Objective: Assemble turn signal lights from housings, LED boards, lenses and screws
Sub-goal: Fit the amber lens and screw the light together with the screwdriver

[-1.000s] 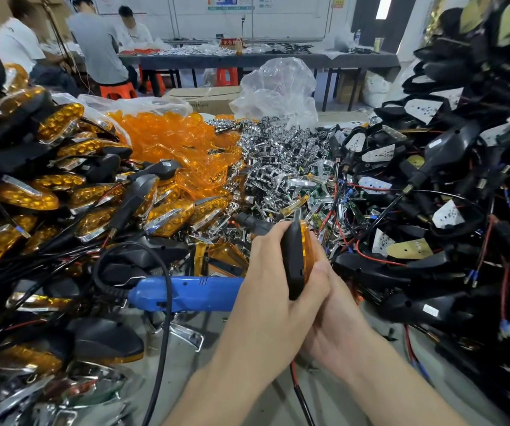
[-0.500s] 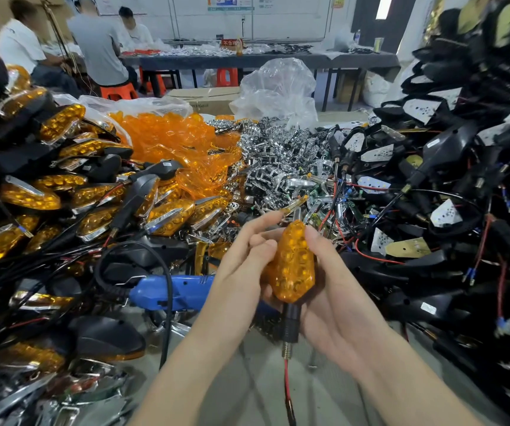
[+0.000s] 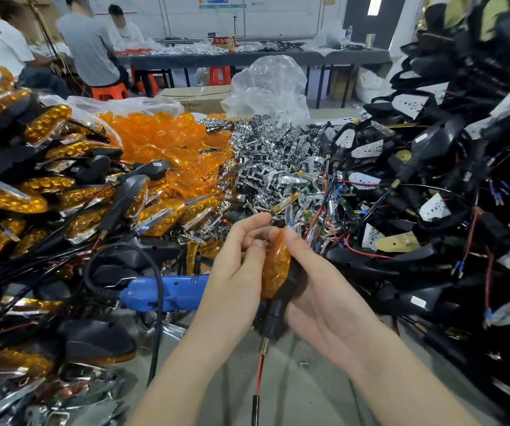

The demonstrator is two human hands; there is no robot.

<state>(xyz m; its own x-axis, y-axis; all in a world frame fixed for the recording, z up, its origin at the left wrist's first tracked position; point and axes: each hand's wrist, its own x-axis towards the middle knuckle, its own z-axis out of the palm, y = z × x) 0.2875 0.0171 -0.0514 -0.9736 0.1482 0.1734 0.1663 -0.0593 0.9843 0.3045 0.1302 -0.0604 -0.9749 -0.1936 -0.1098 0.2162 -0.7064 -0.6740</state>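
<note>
I hold one turn signal light (image 3: 276,265) upright in front of me: an amber lens on a black housing, its black stem and red wire (image 3: 259,375) hanging down. My right hand (image 3: 318,290) cradles the housing from behind, its thumb on the lens tip. My left hand (image 3: 238,265) touches the lens's left edge with curled fingertips. Loose amber lenses (image 3: 161,139) are heaped at the back centre, chrome reflectors (image 3: 275,155) beside them.
Finished amber-and-black lights (image 3: 41,192) pile up on the left. Black housings with white LED boards and wires (image 3: 432,186) fill the right. A blue electric screwdriver (image 3: 167,292) lies by my left wrist. People sit at a far table (image 3: 247,58).
The light has turned in my hands: its amber face, which pointed at me half a second ago, is now seen edge-on, facing left. My left fingers have shifted onto its edge.
</note>
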